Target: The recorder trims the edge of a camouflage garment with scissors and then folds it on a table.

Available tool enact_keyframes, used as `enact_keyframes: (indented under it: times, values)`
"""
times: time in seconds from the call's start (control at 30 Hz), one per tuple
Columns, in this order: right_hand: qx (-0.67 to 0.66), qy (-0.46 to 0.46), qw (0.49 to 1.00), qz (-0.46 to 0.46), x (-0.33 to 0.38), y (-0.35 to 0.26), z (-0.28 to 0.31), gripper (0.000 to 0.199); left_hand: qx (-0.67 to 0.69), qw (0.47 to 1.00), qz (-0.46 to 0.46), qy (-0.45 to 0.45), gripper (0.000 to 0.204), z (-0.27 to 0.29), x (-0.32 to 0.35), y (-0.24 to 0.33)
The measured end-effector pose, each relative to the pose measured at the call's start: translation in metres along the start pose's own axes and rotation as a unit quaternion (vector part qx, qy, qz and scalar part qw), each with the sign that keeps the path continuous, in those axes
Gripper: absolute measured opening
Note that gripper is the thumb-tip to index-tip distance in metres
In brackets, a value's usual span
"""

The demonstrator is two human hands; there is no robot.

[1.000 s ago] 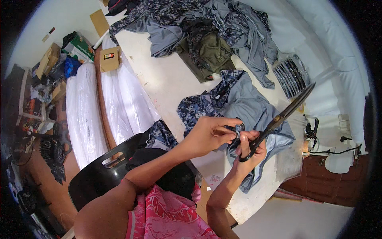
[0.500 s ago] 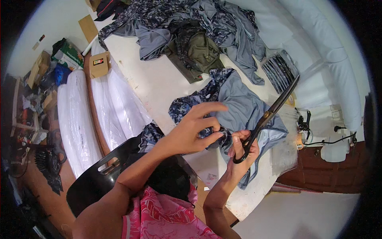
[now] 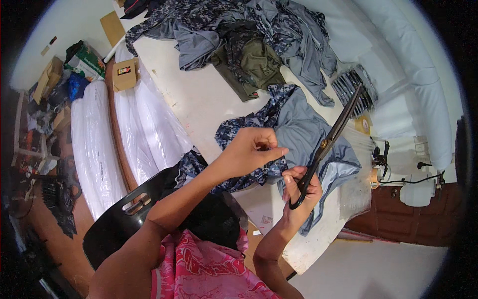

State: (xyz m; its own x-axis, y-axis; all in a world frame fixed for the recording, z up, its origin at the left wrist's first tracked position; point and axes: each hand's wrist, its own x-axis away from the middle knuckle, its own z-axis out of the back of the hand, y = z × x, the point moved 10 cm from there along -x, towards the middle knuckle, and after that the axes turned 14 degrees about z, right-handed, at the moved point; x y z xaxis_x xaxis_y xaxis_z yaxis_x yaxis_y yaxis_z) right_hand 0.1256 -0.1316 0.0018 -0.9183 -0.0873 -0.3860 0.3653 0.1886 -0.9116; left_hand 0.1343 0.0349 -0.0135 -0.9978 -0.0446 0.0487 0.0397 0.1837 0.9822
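Observation:
My right hand [image 3: 302, 192] is closed around the black handles of large scissors [image 3: 324, 143]. The scissors' blades are together and point up and away to the right. My left hand [image 3: 253, 152] is closed in a pinch just left of the right hand, thumb against curled fingers. Anything between those fingertips is too small to make out. Beneath both hands lies a garment [image 3: 304, 122] of grey cloth with blue camouflage parts. Its camouflage edge comes close to the right fingertips; whether they grip it I cannot tell.
More camouflage and grey clothes [image 3: 199, 42] are heaped on the white table [image 3: 181, 94], with an olive garment [image 3: 261, 65] at their near side. A plastic pack of dark items [image 3: 354, 89] lies beyond the scissors. Left of the table stand plastic-wrapped white rolls [image 3: 99, 149] and a black chair [image 3: 112, 224].
My left hand has drawn its spread fingers together and lifted slightly away from the right hand. The scissors have tilted a little to the left in my right hand.

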Motion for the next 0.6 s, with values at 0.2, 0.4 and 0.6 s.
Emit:
enact_keyframes:
  times: [0.2, 0.4, 0.6]
  values:
    - [0.028, -0.002, 0.999, -0.025, 0.008, 0.01, 0.005, 0.034, 0.073, 0.995, 0.064, -0.024, 0.029, -0.004, -0.001, -0.013]
    - [0.041, 0.093, 0.994, 0.033, 0.003, 0.006, 0.022, 0.049, 0.097, 0.99, 0.096, -0.035, 0.026, -0.01, 0.003, -0.015]
    - [0.028, 0.012, 0.998, -0.062, 0.004, 0.02, 0.026, 0.039, 0.095, 0.99, 0.084, -0.053, 0.025, -0.016, 0.007, -0.013]
